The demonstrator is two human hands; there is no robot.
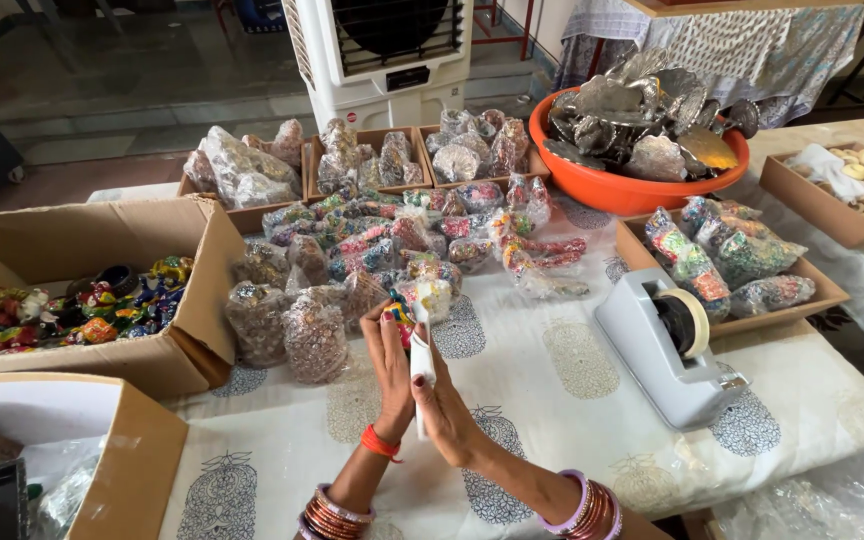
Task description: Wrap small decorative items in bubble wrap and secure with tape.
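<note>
Both hands (414,385) pressed around upright white packet (421,365), long axis vertical

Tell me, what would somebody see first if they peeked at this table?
Probably the big orange bowl at the back, heaped with shiny silver pieces. Then the spread of clear packets of colourful bits across the middle of the printed cloth, and the grey tape dispenser to the right. Up front, the left hand and right hand press together around a small white and colourful item.
</note>
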